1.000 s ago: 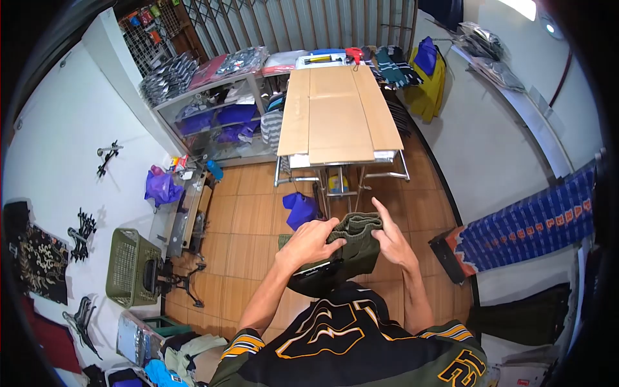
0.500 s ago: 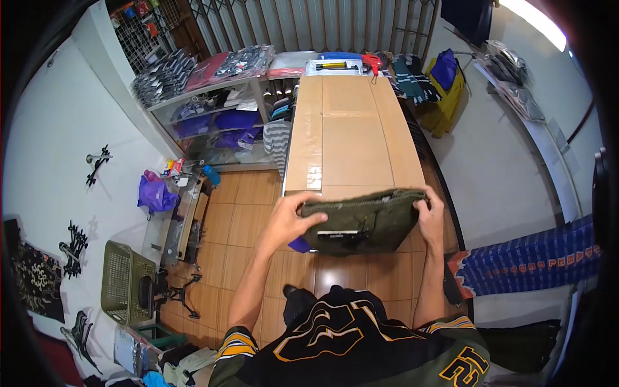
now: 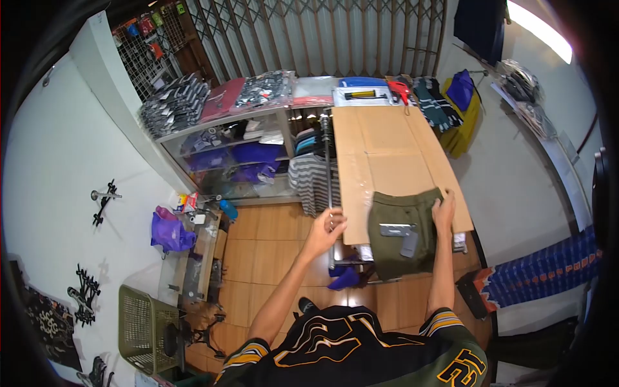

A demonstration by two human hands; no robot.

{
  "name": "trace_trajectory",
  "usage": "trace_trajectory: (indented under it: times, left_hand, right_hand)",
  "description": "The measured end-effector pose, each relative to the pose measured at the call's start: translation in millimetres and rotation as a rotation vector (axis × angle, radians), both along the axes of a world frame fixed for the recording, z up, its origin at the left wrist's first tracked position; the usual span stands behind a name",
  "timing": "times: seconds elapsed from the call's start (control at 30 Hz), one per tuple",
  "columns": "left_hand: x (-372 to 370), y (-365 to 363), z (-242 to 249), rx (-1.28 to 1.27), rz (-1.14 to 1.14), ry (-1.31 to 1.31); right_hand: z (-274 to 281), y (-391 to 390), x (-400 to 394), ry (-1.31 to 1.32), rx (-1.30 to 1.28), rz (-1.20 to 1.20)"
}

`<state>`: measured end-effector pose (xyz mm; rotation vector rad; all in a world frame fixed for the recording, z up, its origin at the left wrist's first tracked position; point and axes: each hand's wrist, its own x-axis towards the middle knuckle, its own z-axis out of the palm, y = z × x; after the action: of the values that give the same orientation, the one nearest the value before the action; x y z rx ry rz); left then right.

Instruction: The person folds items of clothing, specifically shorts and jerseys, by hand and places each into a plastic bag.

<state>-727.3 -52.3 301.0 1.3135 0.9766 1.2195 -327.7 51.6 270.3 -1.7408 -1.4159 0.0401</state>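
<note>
Folded olive-green pants (image 3: 403,209) lie over the near end of the cardboard-topped table (image 3: 393,151), their lower part hanging past its edge. A white-printed label (image 3: 397,229) and a grey hang tag (image 3: 409,245) show on the front. My right hand (image 3: 443,213) is closed on the right corner of the waistband. To the left of the pants, my left hand (image 3: 327,231) is apart from them, fingers loosely curved with a gap to the thumb and nothing visible in it. It is beside the table's left edge, near a metal rail (image 3: 330,187).
A glass shelf unit (image 3: 225,119) with packed garments stands at the back left. A hand pump in its package (image 3: 361,95) and a red tool (image 3: 400,90) lie beyond the cardboard. Leftward are a green plastic basket (image 3: 138,329) and a purple bag (image 3: 171,231).
The pants went from being held up in both hands to lying on the table end, label up. My left hand let go and moved left of them. The view shifted.
</note>
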Motion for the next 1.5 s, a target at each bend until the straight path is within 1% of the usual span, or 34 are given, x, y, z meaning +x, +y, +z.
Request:
trace_trajectory:
  times: [0.03,0.07,0.13,0.17,0.23,0.27,0.33,0.37,0.43,0.53,0.67,0.73,0.83,0.97,1.03,1.13,1.17,1.23,1.4,1.5]
  left_hand:
    - [-23,-7,-17,-0.009,0.024,0.027]
    - [-47,-17,-27,-0.037,0.038,0.058]
    - [-89,-34,-47,-0.175,0.113,0.097]
    - [-107,-39,-57,-0.183,0.108,0.103]
    - [-136,-52,-80,-0.337,0.228,0.068]
    - [-148,-58,-88,-0.348,0.218,0.073]
    - [-169,-59,-101,-0.388,0.272,0.083]
    - [-178,-58,-104,-0.39,0.253,0.088]
    - [-186,-54,-107,-0.496,0.313,0.086]
    - [-194,-36,-110,-0.536,0.267,0.149]
    - [-198,5,-122,-0.524,0.171,0.099]
    - [-198,38,-120,-0.519,0.118,0.097]
    - [-198,92,-134,-0.502,0.025,0.117]
    - [-187,167,-122,-0.482,-0.107,0.169]
    - [-182,206,-120,-0.443,-0.193,0.127]
    - [-166,255,-88,-0.391,-0.234,0.171]
    - [-160,271,-85,-0.392,-0.256,0.176]
    - [-152,295,-81,-0.302,-0.255,0.136]
    - [-121,338,-64,-0.251,-0.304,0.17]
    - [-98,358,-53,-0.232,-0.37,0.144]
  right_hand:
    - [1,-9,-11,-0.062,-0.027,-0.04]
    - [3,-19,-31,-0.055,-0.031,-0.036]
    - [8,-37,-72,-0.312,-0.26,-0.25]
    - [-1,-38,-84,-0.307,-0.27,-0.253]
    - [-19,-41,-103,-0.382,-0.551,-0.29]
    - [-22,-39,-109,-0.429,-0.584,-0.322]
    - [-20,-32,-115,-0.413,-0.596,-0.35]
    - [-19,-29,-116,-0.403,-0.602,-0.372]
    - [-21,-25,-116,-0.409,-0.619,-0.4]
    - [-22,-17,-119,-0.42,-0.632,-0.415]
    - [-21,-8,-123,-0.426,-0.643,-0.414]
    - [-16,3,-127,-0.406,-0.665,-0.414]
    - [-15,25,-132,-0.384,-0.66,-0.427]
    - [-14,62,-140,-0.358,-0.625,-0.432]
    - [-18,79,-142,-0.352,-0.611,-0.462]
    - [-19,104,-146,-0.36,-0.561,-0.461]
    - [-20,112,-147,-0.354,-0.569,-0.483]
    - [-24,126,-148,-0.363,-0.544,-0.463]
    - [-23,158,-152,-0.346,-0.542,-0.459]
    - [-25,175,-155,-0.336,-0.499,-0.45]
